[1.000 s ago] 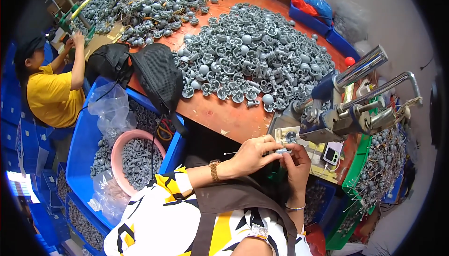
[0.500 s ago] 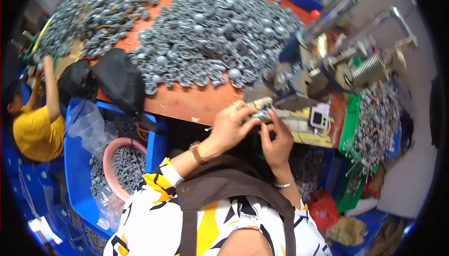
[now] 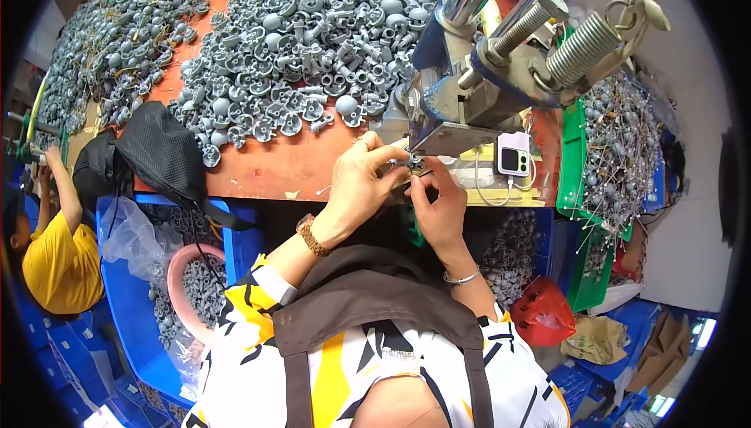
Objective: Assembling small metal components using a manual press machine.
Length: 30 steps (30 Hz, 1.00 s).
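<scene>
A small grey plastic part [image 3: 416, 164] is pinched between both hands at the near edge of the red worktable [image 3: 270, 174]. My left hand [image 3: 364, 181] grips it from the left with thumb and fingers closed. From the right, my right hand [image 3: 440, 203] closes its thumb and fingers on the same part, and the fingers partly hide it. Just above the fingertips is the flat metal plate of a hand press [image 3: 454, 138]; whether the part touches it I cannot tell. Beyond the hands spreads a large pile of grey plastic parts [image 3: 305, 52], domes and hooked pieces.
A black mesh bag [image 3: 168, 150] lies left on the table. Blue bin [image 3: 129, 295], with a pink basin [image 3: 178, 271], stands below it. Right are a small white device [image 3: 512, 158] with a cable, a green crate [image 3: 573, 158] and a red bag [image 3: 541, 311]. A person in yellow [image 3: 62, 264] works far left.
My head view has shifted, and the press and pile look larger. Both hands, still pinching the grey part, have come in closer under the edge of the press plate.
</scene>
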### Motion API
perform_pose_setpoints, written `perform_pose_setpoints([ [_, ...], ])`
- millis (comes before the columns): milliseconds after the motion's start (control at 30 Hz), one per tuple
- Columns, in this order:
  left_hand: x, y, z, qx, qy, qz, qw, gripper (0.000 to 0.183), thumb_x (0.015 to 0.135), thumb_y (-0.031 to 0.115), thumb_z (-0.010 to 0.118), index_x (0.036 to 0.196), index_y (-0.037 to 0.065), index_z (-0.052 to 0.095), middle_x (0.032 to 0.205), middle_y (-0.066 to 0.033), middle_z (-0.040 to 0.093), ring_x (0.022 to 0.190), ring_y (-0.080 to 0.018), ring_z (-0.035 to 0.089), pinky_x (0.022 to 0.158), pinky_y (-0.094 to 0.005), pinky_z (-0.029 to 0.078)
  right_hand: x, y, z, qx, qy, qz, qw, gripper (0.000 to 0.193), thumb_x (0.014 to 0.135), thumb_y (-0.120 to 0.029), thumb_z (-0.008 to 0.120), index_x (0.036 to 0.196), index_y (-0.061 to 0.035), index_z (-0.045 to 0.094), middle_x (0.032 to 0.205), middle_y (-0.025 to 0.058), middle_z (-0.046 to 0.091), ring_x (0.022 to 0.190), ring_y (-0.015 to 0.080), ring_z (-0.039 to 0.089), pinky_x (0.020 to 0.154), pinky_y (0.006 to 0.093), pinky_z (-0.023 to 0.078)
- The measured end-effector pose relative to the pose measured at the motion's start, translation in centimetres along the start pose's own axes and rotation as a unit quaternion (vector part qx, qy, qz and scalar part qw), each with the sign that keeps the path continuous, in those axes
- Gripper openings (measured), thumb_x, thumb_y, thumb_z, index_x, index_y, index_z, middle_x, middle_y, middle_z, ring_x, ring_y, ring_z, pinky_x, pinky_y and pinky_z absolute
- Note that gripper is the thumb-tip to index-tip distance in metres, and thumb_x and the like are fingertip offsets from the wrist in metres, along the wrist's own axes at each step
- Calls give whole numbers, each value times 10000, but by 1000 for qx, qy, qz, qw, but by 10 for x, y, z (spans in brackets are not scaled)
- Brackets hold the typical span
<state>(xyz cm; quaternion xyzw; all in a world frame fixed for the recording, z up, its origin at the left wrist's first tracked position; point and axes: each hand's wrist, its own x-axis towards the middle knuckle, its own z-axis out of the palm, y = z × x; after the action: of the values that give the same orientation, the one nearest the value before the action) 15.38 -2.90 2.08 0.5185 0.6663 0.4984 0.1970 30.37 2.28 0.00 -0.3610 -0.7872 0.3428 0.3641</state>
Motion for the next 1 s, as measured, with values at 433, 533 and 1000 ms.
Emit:
perform_pose_setpoints([
  [433, 0, 15, 2, 82, 2, -25, 996, 184, 713, 79, 733, 889, 93, 682, 773, -72, 510, 651, -248, 556, 589, -368, 446, 0, -11, 1, -177, 21, -80, 981, 438, 785, -70, 649, 1213, -36, 563, 649, 23, 548, 645, 224, 535, 671, 379, 396],
  [533, -1, 16, 1, 61, 5, -38, 997, 189, 691, 50, 748, 869, 77, 690, 770, -83, 512, 684, -244, 549, 609, -352, 447, 0, -15, -5, -154, -6, -65, 986, 411, 787, -79, 670, 1184, -18, 581, 687, 49, 586, 660, 244, 550, 673, 375, 414],
  [1000, -1, 22, 9, 111, 24, -1, 994, 187, 704, 95, 743, 878, 117, 677, 793, -91, 526, 719, -289, 590, 632, -409, 464, 236, 28, -129, 553, -247, -16, 795, 453, 968, -238, 525, 1316, 35, 429, 1130, 115, 587, 993, 156, 593, 863, 279, 501],
])
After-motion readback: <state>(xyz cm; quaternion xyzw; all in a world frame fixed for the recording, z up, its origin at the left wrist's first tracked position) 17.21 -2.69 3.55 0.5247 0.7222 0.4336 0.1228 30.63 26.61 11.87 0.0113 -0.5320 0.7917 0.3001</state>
